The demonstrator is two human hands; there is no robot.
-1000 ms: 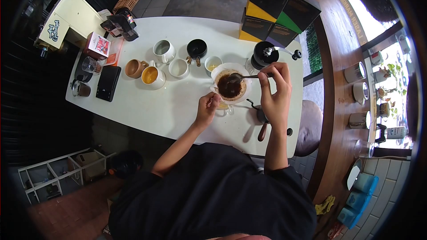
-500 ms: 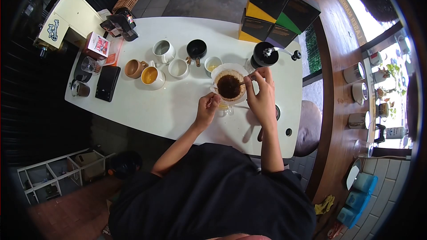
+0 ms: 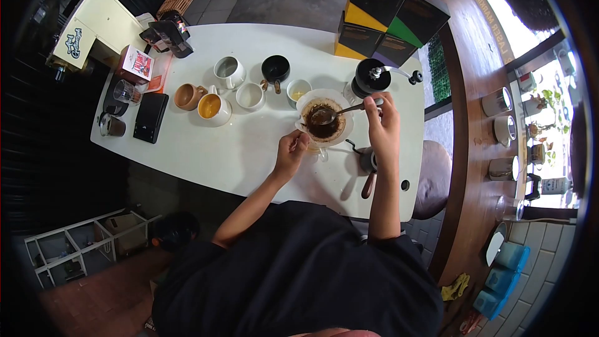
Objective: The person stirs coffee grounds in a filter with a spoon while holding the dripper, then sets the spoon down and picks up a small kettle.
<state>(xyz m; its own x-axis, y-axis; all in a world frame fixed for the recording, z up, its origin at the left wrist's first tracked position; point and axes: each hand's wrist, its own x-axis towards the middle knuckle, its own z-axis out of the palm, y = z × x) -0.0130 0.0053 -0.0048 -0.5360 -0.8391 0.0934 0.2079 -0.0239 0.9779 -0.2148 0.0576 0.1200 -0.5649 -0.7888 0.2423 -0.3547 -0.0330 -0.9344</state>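
A white coffee dripper (image 3: pixel 343 134) lined with a filter holds wet, dark coffee grounds (image 3: pixel 323 130). It sits over a clear glass vessel (image 3: pixel 322 155), mostly hidden below it. My left hand (image 3: pixel 291 151) is closed at the dripper's near-left edge, gripping it there. In my right hand (image 3: pixel 384 122) is a metal spoon (image 3: pixel 350 108), held by the handle end. The spoon's bowl is inside the dripper, at the grounds. Under my right forearm, partly covered, stands a small gooseneck kettle (image 3: pixel 367 160) with a brown handle.
A hand coffee grinder (image 3: pixel 370 80) stands just beyond the dripper. Left of it are several cups, including a small cup (image 3: pixel 299 90), a black cup (image 3: pixel 276 68) and a white mug (image 3: pixel 213 107). Black boxes (image 3: pixel 377 15) are stacked at the back right. A black scale (image 3: pixel 151 117) lies far left.
My right hand has moved right and slightly back from the dripper's rim, drawing the spoon up so its bowl now shows above the grounds. The kettle is more visible. My left hand stays put.
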